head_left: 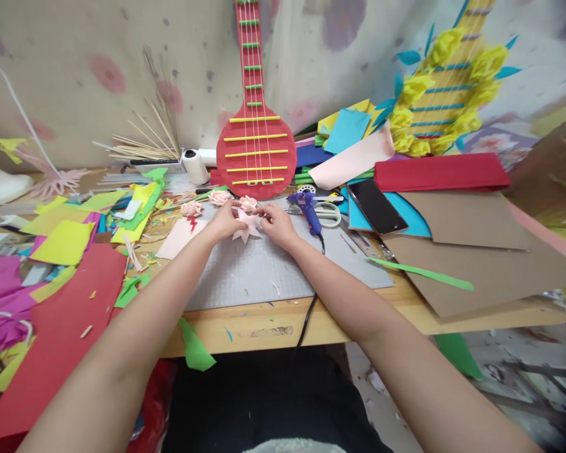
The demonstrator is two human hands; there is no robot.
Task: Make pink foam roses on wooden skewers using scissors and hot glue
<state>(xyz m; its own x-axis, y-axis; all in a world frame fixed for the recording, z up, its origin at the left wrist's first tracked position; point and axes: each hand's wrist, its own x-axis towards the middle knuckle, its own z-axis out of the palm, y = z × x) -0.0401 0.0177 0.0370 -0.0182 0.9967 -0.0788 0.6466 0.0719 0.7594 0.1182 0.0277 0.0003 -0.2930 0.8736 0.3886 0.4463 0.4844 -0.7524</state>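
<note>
A pale pink star-shaped paper cutout (246, 228) is pinched along its left edge by my left hand (225, 223). At the cutout's right edge my right hand (277, 223) also has its fingers closed on the paper. Just behind the hands sit three pink paper roses: one at the left (191, 209), another in the middle (221, 197) and a third (248, 203) close to my fingertips. All this is over a grey cutting mat (245, 277). A blue glue gun (307, 211) lies right of my right hand, beside white-handled scissors (327, 214).
A red paper-made lute (256, 151) leans at the back wall; a yellow one (441, 94) with paper flowers stands right. A black phone (377, 206) lies near brown cardboard (481, 270). Paper scraps and red paper (70, 327) cover the left. The gun's cord (307, 321) crosses the table's front edge.
</note>
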